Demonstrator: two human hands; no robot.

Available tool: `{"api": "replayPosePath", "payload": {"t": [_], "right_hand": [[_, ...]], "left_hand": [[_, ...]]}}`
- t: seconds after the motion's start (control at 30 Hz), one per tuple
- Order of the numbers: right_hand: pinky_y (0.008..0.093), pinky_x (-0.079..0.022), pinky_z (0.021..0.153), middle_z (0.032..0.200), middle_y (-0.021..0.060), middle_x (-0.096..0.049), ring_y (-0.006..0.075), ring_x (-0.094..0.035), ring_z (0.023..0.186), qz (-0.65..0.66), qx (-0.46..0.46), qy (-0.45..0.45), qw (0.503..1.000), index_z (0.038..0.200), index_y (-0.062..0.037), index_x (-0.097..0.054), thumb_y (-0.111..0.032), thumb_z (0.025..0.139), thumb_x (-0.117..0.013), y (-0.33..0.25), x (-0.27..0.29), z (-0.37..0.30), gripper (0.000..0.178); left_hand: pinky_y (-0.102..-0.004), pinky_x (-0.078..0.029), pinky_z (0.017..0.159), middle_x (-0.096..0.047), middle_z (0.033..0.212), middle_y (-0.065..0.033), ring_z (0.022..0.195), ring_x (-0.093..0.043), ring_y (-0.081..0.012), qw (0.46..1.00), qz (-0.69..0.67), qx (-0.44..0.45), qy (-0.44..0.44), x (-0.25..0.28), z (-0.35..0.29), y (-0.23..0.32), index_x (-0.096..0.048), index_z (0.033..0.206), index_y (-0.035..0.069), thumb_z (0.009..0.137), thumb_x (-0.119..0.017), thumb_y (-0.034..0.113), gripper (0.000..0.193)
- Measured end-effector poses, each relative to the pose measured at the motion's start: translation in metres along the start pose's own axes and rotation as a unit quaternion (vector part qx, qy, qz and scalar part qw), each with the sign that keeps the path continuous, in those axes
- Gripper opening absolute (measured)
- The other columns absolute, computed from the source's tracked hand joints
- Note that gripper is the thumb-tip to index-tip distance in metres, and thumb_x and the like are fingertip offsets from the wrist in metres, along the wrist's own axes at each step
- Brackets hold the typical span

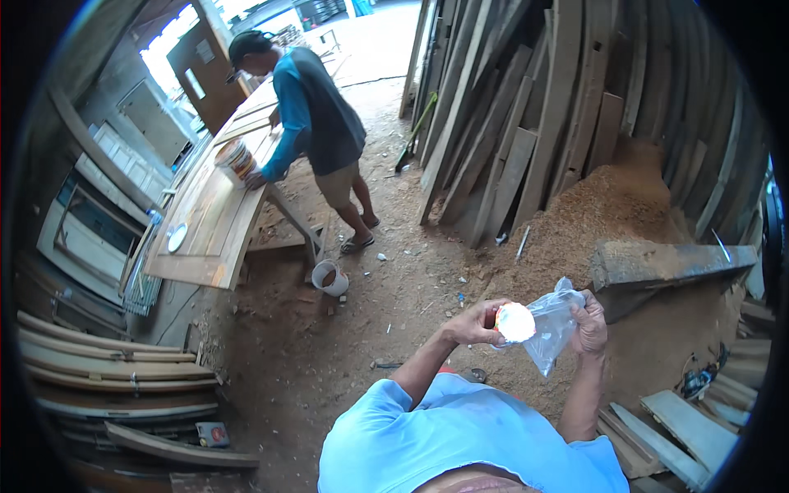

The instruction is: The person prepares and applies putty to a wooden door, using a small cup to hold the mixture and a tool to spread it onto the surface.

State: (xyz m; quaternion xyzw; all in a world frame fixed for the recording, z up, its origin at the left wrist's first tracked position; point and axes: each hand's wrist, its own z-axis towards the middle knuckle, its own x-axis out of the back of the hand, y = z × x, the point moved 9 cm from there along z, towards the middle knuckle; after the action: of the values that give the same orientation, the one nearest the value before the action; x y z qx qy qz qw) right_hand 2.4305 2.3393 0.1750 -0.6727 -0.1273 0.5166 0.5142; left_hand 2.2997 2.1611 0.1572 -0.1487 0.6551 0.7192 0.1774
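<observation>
My left hand [477, 323] is closed around a small round container [516, 323]. Its flat face is glaring white, with a hint of orange-red at the edge, and what it contains cannot be made out. In my right hand [589, 325] the fingers pinch the edge of a clear plastic bag [552, 329], which hangs crumpled beside the container. Bag and container meet or overlap in front of my chest; whether one is partly inside the other I cannot tell.
A person [316, 123] in a blue-sleeved shirt leans over a wooden door panel [209, 222] holding a bucket [236, 158]. A white pail [329, 278] stands on the dirt floor. Planks [567, 99] lean behind a sawdust heap [612, 201]; a thick beam [670, 263] lies at right.
</observation>
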Motion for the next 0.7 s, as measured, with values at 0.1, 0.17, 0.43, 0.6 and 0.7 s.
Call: {"api": "replayPosePath", "payload": {"t": [0.1,0.17,0.43,0.6,0.7], "right_hand": [[0.0292,-0.053,0.083,0.097,0.0017,-0.071,0.0104,-0.066,0.087,0.033,-0.007,-0.019,0.999,0.103,-0.0078,-0.063,-0.001,0.091,-0.073,-0.002,-0.016,0.003,0.017],[0.0293,-0.054,0.083,0.099,0.0018,-0.07,0.0104,-0.065,0.087,0.059,-0.002,-0.032,0.998,0.105,-0.0084,-0.062,0.001,0.091,-0.072,-0.002,-0.026,0.001,0.019],[0.0266,-0.052,0.08,0.099,0.0,-0.065,0.0075,-0.06,0.086,-0.135,0.017,0.004,0.991,0.11,-0.0062,-0.062,0.0,0.092,-0.069,0.02,-0.004,-0.014,0.021],[0.0304,-0.054,0.079,0.101,0.0032,-0.067,0.0115,-0.063,0.088,-0.411,-0.039,-0.014,0.911,0.119,-0.0009,-0.058,0.001,0.09,-0.067,0.067,-0.033,-0.012,0.031],[0.0375,-0.054,0.085,0.104,0.0101,-0.069,0.0213,-0.067,0.095,-0.524,-0.019,-0.048,0.85,0.123,-0.0004,-0.056,0.001,0.089,-0.067,0.09,-0.092,-0.003,0.036]], "left_hand": [[-0.0304,-0.056,0.091,-0.067,0.121,-0.0022,0.107,-0.064,-0.0121,0.998,-0.006,-0.049,0.039,-0.002,-0.015,0.001,-0.053,0.138,0.003,0.072,-0.093,0.013,0.077],[-0.0307,-0.056,0.092,-0.066,0.121,-0.0018,0.107,-0.064,-0.0124,0.996,-0.014,-0.054,0.064,-0.007,-0.028,0.0,-0.052,0.139,0.003,0.072,-0.093,0.014,0.079],[-0.0376,-0.038,0.118,-0.045,0.153,-0.0053,0.14,-0.044,-0.0184,0.984,0.073,-0.097,0.131,-0.006,-0.08,0.011,-0.039,0.156,0.005,0.071,-0.093,0.018,0.101],[-0.0377,-0.037,0.119,-0.041,0.157,-0.0068,0.143,-0.041,-0.0199,0.975,0.043,-0.087,0.198,0.021,-0.123,0.015,-0.044,0.152,0.005,0.069,-0.094,0.017,0.098],[-0.0379,-0.037,0.119,-0.042,0.156,-0.0064,0.143,-0.042,-0.0199,0.966,0.048,-0.107,0.23,0.05,-0.143,0.026,-0.046,0.151,0.007,0.069,-0.093,0.015,0.094]]}}
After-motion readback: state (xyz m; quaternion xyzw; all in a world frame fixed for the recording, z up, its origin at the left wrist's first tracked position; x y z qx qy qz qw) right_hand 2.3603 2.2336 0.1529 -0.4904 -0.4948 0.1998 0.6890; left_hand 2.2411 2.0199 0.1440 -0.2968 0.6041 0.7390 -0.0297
